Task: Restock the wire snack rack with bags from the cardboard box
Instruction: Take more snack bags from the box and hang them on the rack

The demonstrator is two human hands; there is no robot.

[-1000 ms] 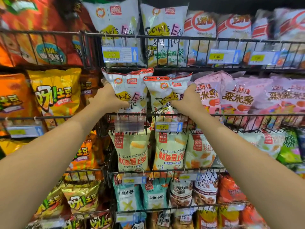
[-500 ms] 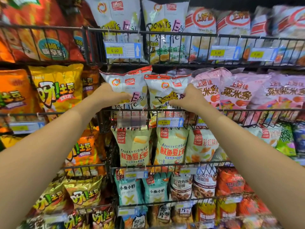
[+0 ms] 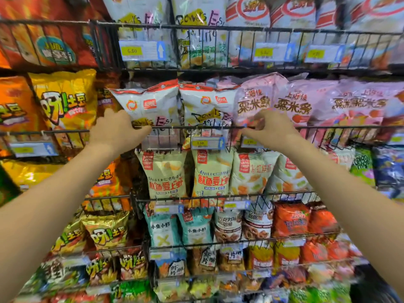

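Two white snack bags with red tops stand side by side in the second tier of the wire rack [image 3: 196, 127], the left bag [image 3: 150, 103] and the right bag [image 3: 205, 106]. My left hand [image 3: 118, 130] is at the left bag's lower left corner, fingers curled over the rack's front wire. My right hand [image 3: 269, 127] is just right of the right bag, in front of a pink bag [image 3: 253, 99], with its fingertips pinched at the same wire. Neither hand holds a bag. The cardboard box is out of view.
Yellow potato-snack bags [image 3: 65, 99] fill the rack to the left, and more pink bags [image 3: 358, 101] sit to the right. Cream bags [image 3: 168, 176] hang one tier below. Price tags [image 3: 206, 143] clip onto the front wires. Every tier is packed with bags.
Both hands have slid down off the sides of the two white bags to the front wire. The bags now stand in the tier on their own. The camera has moved closer.
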